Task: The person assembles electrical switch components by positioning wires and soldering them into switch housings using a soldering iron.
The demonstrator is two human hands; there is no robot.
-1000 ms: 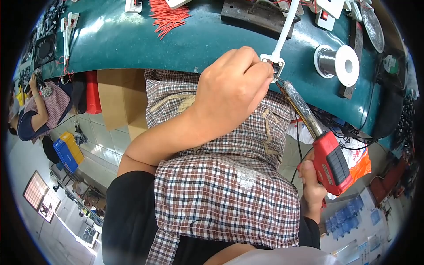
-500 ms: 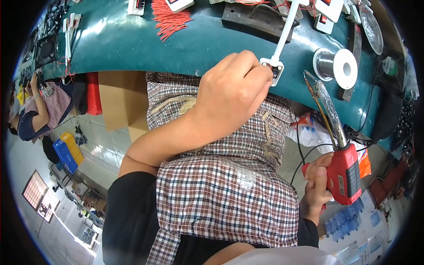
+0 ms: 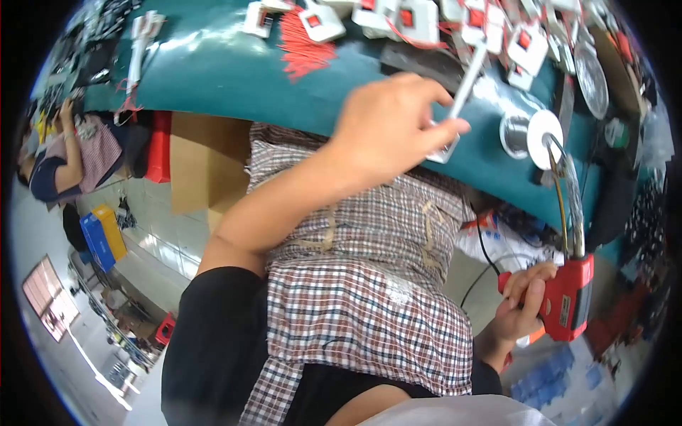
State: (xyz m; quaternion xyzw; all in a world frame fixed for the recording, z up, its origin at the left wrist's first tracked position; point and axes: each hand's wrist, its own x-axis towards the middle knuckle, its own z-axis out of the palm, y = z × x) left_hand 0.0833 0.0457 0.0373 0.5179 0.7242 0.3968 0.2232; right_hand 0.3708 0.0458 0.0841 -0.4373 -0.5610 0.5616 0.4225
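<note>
My left hand, blurred by motion, hovers at the table's front edge with thumb and forefinger apart. Just beneath it is a white plastic part with a long stem. Its small frame-like end is mostly hidden by my fingers, and whether they touch it I cannot tell. A red soldering gun with a black grip panel is wrapped in my right hand, low at the right. Its long metal barrel points up, and the tip overlaps the white solder spool in view; contact cannot be judged.
Several white housings with red switches crowd the back of the green table. Red wires lie in a bundle beside them, near a dark metal block. Another person works at the far left.
My left thumb and forefinger have parted from their pinch at the white part's frame end. The soldering gun's tip has shifted right, across the spool. The whole view has shifted somewhat.
</note>
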